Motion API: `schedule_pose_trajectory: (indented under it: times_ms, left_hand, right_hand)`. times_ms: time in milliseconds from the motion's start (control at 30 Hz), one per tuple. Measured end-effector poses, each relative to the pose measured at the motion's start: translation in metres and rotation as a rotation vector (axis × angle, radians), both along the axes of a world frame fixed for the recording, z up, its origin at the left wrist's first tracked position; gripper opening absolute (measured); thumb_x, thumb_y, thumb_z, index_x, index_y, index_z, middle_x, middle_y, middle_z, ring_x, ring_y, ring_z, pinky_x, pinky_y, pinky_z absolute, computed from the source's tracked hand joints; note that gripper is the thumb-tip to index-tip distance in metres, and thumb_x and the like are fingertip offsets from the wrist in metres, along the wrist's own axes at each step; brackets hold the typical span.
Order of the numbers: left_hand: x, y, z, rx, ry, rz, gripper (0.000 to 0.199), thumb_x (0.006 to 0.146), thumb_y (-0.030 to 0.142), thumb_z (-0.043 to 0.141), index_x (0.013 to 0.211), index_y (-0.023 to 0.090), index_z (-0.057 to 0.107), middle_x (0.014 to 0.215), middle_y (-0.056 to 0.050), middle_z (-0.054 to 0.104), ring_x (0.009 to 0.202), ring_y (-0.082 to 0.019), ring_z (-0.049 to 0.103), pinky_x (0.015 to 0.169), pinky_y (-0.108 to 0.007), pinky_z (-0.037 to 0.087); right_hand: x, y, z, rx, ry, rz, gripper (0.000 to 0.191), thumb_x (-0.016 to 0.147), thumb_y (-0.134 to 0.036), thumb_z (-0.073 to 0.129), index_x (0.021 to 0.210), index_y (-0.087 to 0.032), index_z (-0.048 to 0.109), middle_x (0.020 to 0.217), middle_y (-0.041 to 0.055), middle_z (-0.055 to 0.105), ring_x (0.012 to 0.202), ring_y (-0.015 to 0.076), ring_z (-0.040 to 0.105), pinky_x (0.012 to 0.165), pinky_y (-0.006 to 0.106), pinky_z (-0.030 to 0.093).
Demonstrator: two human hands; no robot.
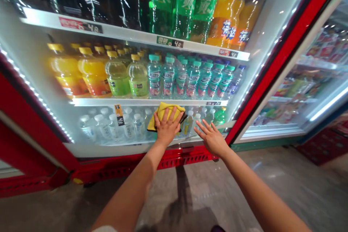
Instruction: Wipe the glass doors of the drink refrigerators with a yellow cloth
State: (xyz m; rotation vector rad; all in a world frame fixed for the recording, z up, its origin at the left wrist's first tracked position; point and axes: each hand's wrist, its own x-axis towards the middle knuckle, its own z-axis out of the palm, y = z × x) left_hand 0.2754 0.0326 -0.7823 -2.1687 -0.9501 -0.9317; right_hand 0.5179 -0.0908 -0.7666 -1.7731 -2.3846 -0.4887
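Note:
A yellow cloth (163,110) with a dark edge lies bunched against the glass door of a red-framed drinks cooler, in front of the lowest bottle shelf. My left hand (167,125) presses on it with fingers spread over the cloth, the palm side hidden. To the right, my right hand (212,137) has its fingers stretched apart at the lower right part of the glass and holds nothing. Behind the glass, small clear bottles with white caps (138,123) stand on the lowest shelf.
Teal-capped bottles (194,79) and yellow-capped juice bottles (87,70) fill the middle shelf; large green bottles (185,3) stand above. A red frame (274,50) edges the door at right. Another cooler (293,98) stands farther right. Grey floor (233,195) lies below.

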Motion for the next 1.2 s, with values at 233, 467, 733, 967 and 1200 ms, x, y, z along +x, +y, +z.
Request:
schedule_pose_trajectory:
  times_ms: [233, 467, 733, 967, 1200]
  left_hand:
    - [-0.008, -0.001, -0.014, 0.035, 0.211, -0.209, 0.071, 0.091, 0.022, 0.06, 0.155, 0.04, 0.036, 0.16, 0.004, 0.041, 0.159, -0.018, 0.004, 0.125, -0.053, -0.018]
    - [0.033, -0.001, 0.018, 0.01, -0.049, -0.065, 0.075, 0.093, 0.029, 0.061, 0.159, 0.036, 0.028, 0.168, -0.002, 0.024, 0.158, -0.029, -0.008, 0.12, -0.07, -0.017]
    - [0.023, -0.002, -0.032, 0.127, 0.308, -0.257, 0.064, 0.091, 0.017, 0.054, 0.151, 0.038, 0.044, 0.161, 0.009, 0.038, 0.156, -0.01, -0.012, 0.127, -0.05, -0.015]
    - [0.084, -0.003, 0.02, 0.001, 0.021, -0.126, 0.08, 0.09, 0.026, 0.063, 0.16, 0.037, 0.026, 0.168, -0.002, 0.023, 0.158, -0.026, -0.005, 0.12, -0.067, -0.018]
    - [0.062, -0.001, -0.043, 0.147, 0.374, -0.317, 0.064, 0.09, 0.014, 0.056, 0.15, 0.038, 0.046, 0.162, 0.01, 0.036, 0.156, -0.009, -0.013, 0.128, -0.047, -0.013]
  right_hand:
    - [0.016, -0.007, -0.008, -0.004, -0.004, 0.011, 0.068, 0.091, -0.008, 0.045, 0.156, -0.029, 0.039, 0.169, 0.0012, 0.018, 0.156, 0.0304, 0.019, 0.124, 0.061, 0.023]
    - [0.031, 0.001, -0.008, 0.01, -0.001, -0.044, 0.074, 0.089, -0.005, 0.045, 0.158, -0.03, 0.036, 0.17, 0.0007, 0.016, 0.157, 0.0298, 0.015, 0.125, 0.062, 0.017]
    - [0.056, 0.002, -0.012, -0.006, 0.007, -0.083, 0.075, 0.086, -0.006, 0.048, 0.157, -0.028, 0.038, 0.17, 0.0026, 0.016, 0.157, 0.0321, 0.017, 0.123, 0.062, 0.023]
    - [0.066, 0.003, -0.004, 0.013, 0.055, -0.105, 0.074, 0.087, -0.008, 0.049, 0.158, -0.027, 0.036, 0.17, 0.002, 0.013, 0.157, 0.0318, 0.016, 0.123, 0.06, 0.024]
    - [0.079, 0.002, -0.009, -0.014, 0.059, -0.093, 0.075, 0.087, -0.007, 0.049, 0.158, -0.027, 0.036, 0.17, 0.0034, 0.015, 0.157, 0.0317, 0.016, 0.123, 0.061, 0.024]
